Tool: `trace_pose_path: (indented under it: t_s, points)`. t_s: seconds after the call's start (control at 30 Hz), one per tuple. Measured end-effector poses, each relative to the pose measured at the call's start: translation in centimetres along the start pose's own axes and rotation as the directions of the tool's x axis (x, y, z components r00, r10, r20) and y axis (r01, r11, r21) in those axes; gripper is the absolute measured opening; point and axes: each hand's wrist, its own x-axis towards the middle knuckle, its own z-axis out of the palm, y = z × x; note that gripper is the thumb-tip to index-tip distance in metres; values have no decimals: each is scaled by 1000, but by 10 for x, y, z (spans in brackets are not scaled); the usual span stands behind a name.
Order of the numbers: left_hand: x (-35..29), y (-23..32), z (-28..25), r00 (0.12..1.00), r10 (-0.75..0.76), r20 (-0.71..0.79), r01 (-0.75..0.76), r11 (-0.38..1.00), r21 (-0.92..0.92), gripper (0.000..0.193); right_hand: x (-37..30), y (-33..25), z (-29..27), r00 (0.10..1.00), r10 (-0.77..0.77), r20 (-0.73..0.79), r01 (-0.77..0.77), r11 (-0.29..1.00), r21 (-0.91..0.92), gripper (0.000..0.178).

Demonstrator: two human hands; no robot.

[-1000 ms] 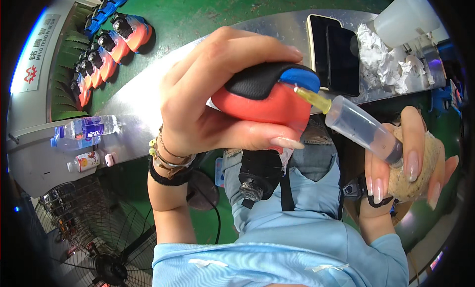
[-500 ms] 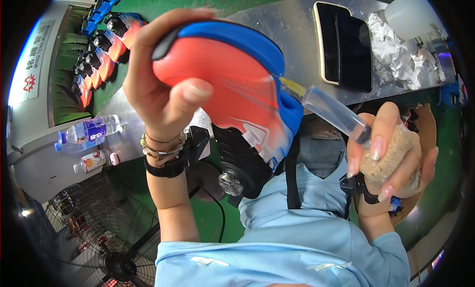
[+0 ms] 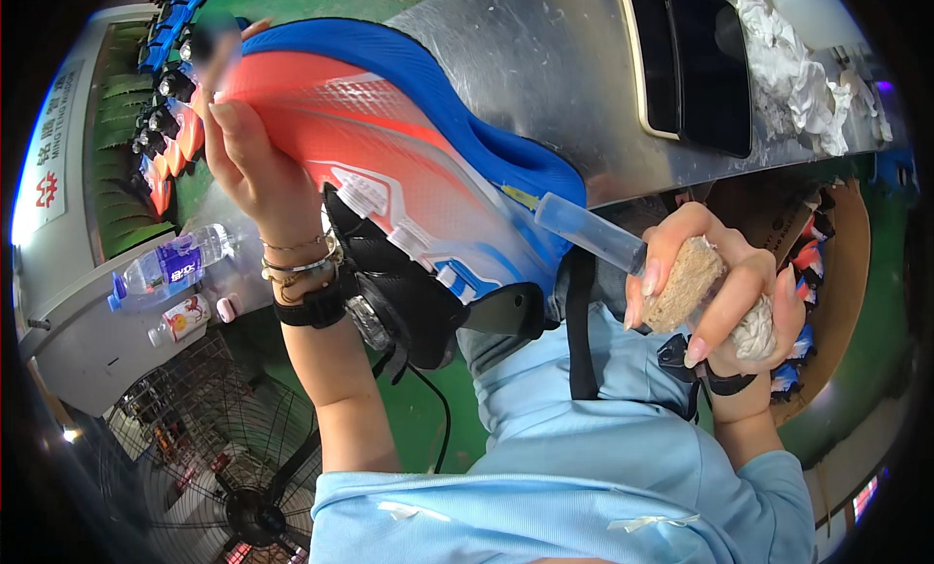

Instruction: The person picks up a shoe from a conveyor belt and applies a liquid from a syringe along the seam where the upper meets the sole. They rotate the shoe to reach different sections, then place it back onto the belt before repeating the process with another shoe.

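A red, white and blue sports shoe (image 3: 360, 126) with a black collar lies tilted on its side in the air before me. My left hand (image 3: 248, 165) grips it at the toe end. In my right hand (image 3: 730, 263) is a clear syringe (image 3: 589, 235) with a yellow tip. That tip meets the seam between the shoe's upper and its blue sole, near the heel half. The same hand also clasps a rough tan block (image 3: 686, 284) and a wad of white tissue (image 3: 755, 333). The syringe's plunger end is hidden by my fingers.
Two phones (image 3: 708, 78) and crumpled white paper (image 3: 798, 73) lie on the metal table (image 3: 506, 39). Bottles (image 3: 175, 263) and a row of similar shoes (image 3: 175, 151) are at left. A fan (image 3: 248, 511) stands lower left; a cardboard box (image 3: 844, 282) holding shoes stands right.
The shoe has turned and shifted left, showing more of its side and blue sole. My right hand has moved left and slightly up, and the syringe tip sits farther left on the seam.
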Motion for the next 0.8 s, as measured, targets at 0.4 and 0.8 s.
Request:
trace_pose_path:
  t_s: [0.4, 0.8]
  points:
    - [-13, -43, -16, 933, -211, -292, 207, 977, -44, 36, -23, -7, -7, 987, 84, -140, -104, 984, -143, 67]
    - [-40, -54, -37, 645, -756, 113, 708, 536, -459, 33, -16, -4, -1, 993, 55, -107, -96, 897, -431, 66]
